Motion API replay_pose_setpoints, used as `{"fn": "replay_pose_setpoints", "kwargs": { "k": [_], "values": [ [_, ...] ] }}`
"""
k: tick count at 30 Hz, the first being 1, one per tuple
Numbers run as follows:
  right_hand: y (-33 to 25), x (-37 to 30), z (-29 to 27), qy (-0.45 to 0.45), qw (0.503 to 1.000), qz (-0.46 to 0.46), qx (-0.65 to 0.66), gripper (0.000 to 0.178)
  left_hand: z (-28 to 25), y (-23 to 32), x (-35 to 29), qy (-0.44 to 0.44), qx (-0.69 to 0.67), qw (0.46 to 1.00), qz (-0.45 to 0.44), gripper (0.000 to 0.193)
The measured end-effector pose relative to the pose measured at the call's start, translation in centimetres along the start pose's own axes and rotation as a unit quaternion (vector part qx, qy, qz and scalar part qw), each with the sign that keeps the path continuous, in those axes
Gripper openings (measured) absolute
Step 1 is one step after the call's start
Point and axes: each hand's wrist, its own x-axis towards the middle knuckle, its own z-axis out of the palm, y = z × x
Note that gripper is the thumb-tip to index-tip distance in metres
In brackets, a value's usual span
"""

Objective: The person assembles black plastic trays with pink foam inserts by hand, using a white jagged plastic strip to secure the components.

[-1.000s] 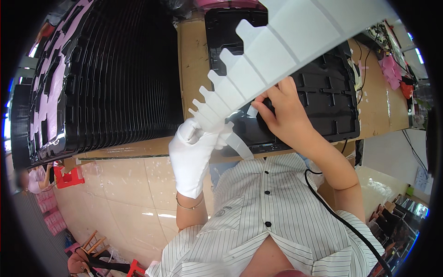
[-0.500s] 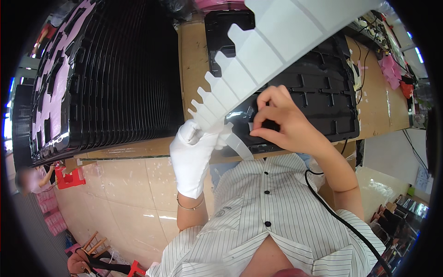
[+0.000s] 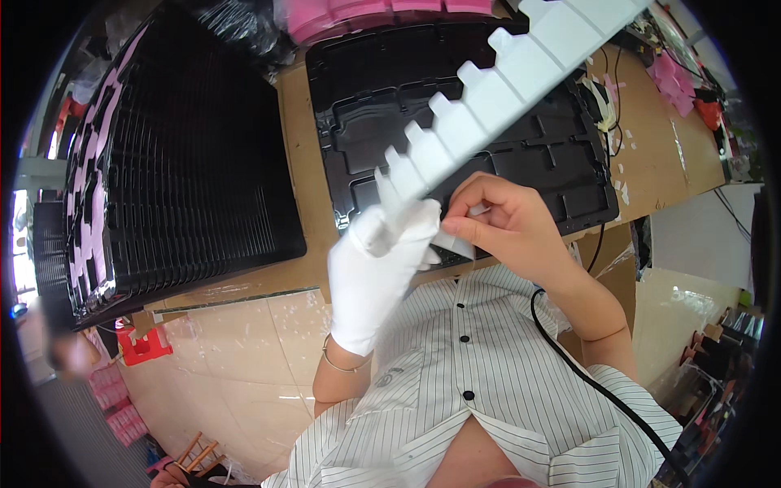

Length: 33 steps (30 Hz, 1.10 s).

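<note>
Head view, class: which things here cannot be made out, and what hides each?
- White notched strip: far end cut off by the top edge.
- Small piece pinched by the right hand: covered by its fingers and the gloved left hand.
- Black tray: middle crossed by the strip.

A long white notched strip [image 3: 504,89] with a row of square teeth along one edge; held tilted, its lower end at the hands, rising to the upper right above the black tray.

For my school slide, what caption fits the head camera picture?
Gloved left hand and bare right hand hold a long white notched strip above a black moulded tray.
</note>
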Motion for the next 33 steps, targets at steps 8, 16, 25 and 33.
{"fn": "replay_pose_setpoints", "kwargs": {
  "k": [8, 16, 25, 33],
  "values": [
    [0.8, -2.1, -2.8, 0.061, 0.758, -0.473, -0.445, 0.032, 2.3, 0.3, 1.4, -0.036, -0.042, 0.998, 0.000, 0.023],
    [-1.6, -4.5, -12.0, 0.209, 0.915, -0.079, -0.336, 0.007, 3.3, 0.0, 1.6, 0.020, 0.011, 0.999, 0.031, 0.018],
    [-1.0, -3.4, -14.3, 0.212, 0.859, -0.017, -0.466, 0.015, 2.9, -0.5, 1.7, -0.007, 0.046, 0.999, 0.026, 0.021],
    [-0.8, -2.9, -13.8, 0.226, 0.852, 0.002, -0.473, 0.015, 2.7, -0.9, 1.9, -0.016, 0.045, 0.998, 0.039, 0.022]
  ]
}}
